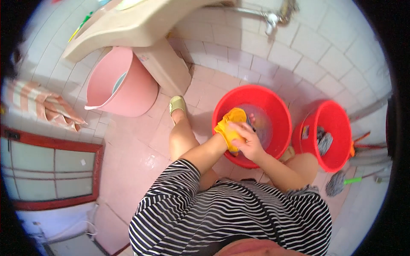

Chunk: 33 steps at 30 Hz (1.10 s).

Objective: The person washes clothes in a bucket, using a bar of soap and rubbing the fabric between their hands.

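Note:
A yellow cloth (236,116) with a dark part along its edge is bunched over a red plastic basin (283,128). It wraps around my left hand (252,118), hiding most of it; only some fingertips show past the cloth, over the basin. My right hand (248,140) lies across the cloth from the right, thumb and fingers gripping its near side, slightly blurred. Cloudy water (264,124) covers the basin's bottom.
A red bucket (342,137) with grey cloth (325,143) inside stands right of the basin. Left are a pink tub (137,92) and a beige pedestal washbasin (169,67). A mop head (335,184) lies at right. A tap (271,24) projects from the tiled wall.

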### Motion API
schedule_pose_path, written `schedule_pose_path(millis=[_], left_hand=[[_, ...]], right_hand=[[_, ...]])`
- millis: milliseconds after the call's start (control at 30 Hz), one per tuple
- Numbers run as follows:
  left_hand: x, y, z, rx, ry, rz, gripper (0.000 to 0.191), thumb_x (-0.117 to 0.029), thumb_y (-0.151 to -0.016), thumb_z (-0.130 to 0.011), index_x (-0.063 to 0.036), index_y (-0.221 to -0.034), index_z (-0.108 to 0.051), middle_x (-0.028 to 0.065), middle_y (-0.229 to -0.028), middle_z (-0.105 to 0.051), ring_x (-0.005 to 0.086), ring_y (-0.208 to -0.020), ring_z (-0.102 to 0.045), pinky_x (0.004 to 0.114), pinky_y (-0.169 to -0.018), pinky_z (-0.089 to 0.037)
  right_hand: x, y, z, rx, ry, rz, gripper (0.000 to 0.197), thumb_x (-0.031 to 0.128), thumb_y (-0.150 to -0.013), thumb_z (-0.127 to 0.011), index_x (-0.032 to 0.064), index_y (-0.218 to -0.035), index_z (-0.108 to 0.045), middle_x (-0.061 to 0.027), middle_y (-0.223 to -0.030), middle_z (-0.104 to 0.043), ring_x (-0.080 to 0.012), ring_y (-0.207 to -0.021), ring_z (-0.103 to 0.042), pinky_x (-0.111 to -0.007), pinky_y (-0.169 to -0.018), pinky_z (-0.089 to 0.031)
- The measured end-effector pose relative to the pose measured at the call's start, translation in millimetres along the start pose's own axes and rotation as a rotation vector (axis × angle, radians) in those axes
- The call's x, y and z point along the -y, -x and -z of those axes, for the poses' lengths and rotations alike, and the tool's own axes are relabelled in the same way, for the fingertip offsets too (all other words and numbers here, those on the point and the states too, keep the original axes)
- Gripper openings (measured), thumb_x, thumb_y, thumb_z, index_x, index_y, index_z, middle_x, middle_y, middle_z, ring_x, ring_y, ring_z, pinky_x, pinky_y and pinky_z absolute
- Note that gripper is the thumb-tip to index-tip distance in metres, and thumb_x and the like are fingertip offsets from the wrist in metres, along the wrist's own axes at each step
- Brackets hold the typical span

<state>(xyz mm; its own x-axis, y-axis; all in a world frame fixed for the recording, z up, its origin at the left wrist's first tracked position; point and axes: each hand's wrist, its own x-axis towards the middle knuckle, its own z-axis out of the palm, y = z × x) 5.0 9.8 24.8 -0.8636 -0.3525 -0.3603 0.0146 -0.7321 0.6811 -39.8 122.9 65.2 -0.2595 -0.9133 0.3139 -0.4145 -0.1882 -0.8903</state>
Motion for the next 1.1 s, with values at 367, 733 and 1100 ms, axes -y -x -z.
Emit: schedule_pose_path(millis=[367, 733, 1100], left_hand=[[-31, 49, 0, -0.205, -0.438, 0.071, 0.04, -0.041, -0.091, -0.033, -0.0119, -0.109, -0.052, 0.0195, -0.114, -0.052, 0.027, -0.102, -0.055, 0.04, -0.084, -0.043], [-50, 66, -20, -0.209, -0.792, 0.049, 0.036, -0.034, -0.091, -0.03, -0.007, -0.095, -0.053, 0.0159, -0.094, -0.057, 0.0253, -0.087, -0.057, 0.04, -0.075, -0.044], [-13, -26, 14, -0.467, 0.26, -0.029, 0.023, -0.023, -0.073, -0.066, -0.0071, -0.083, -0.052, 0.0106, -0.066, -0.055, 0.024, -0.052, -0.054, 0.037, -0.047, -0.043]], right_hand=[[258, -251, 50, -0.119, 0.411, 0.412, 0.043, 0.028, -0.084, -0.059, 0.0017, -0.119, -0.053, -0.0082, -0.103, -0.061, -0.0127, -0.088, -0.055, -0.024, -0.078, -0.043], [276, -361, 11, -0.045, 0.731, 0.412, 0.062, 0.041, -0.07, -0.072, 0.0036, -0.117, -0.056, -0.0124, -0.109, -0.062, -0.022, -0.098, -0.059, -0.031, -0.088, -0.043], [-8, -23, 20, -0.466, -0.013, -0.585, 0.075, 0.037, -0.076, -0.069, 0.0012, -0.131, -0.033, -0.0161, -0.132, -0.039, -0.0256, -0.118, -0.041, -0.037, -0.095, -0.038]])
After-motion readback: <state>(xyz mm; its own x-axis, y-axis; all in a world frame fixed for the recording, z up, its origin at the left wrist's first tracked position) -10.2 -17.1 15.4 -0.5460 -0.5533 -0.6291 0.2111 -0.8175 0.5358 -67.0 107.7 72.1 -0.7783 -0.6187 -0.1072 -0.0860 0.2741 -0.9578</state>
